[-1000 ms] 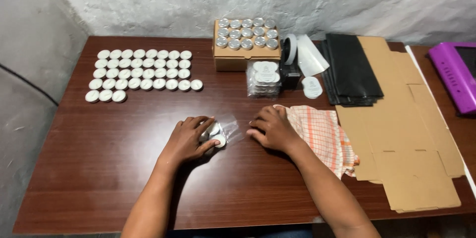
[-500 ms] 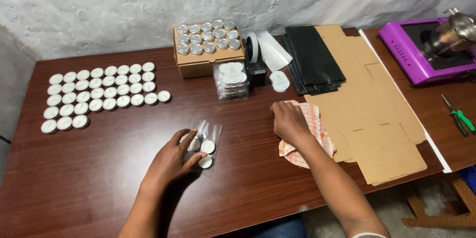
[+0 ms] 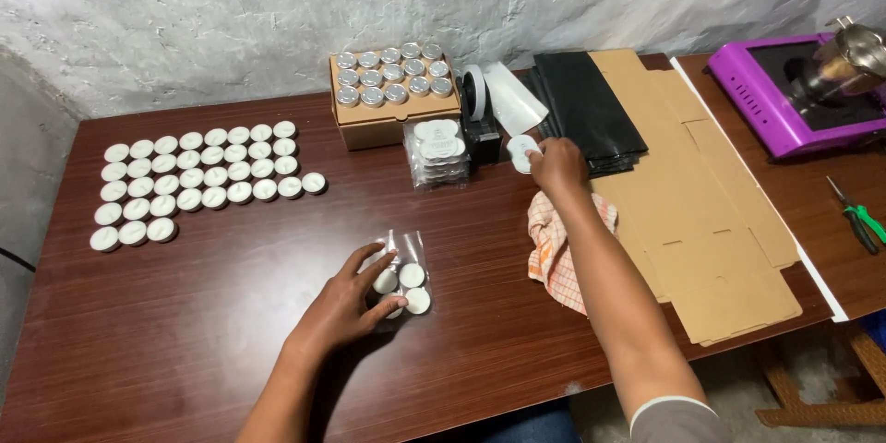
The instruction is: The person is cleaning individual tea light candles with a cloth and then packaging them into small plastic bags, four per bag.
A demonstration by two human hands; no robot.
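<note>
The dark wooden table carries everything here, so take it as the landmark. Along its right side lie flattened cardboard sheets, with a stack of black pouches behind them toward the wall. At the back middle sits an open cardboard box packed with metal-cupped tealights, and just in front of it a stack of filled clear packs. On the left of the table, rows of loose white tealight candles.

Now the hands. The left hand, near the front middle of the table, has its fingers curled lightly over a small clear bag holding a few tealights, pinning it flat. The right hand reaches to the back, fingers pinched on a white round label, probably peeled from the label roll beside it. A checked orange cloth lies under that forearm.

Good practice here: hold the bag still and flat, and bring the label in by its edge so it lands smooth.
</note>
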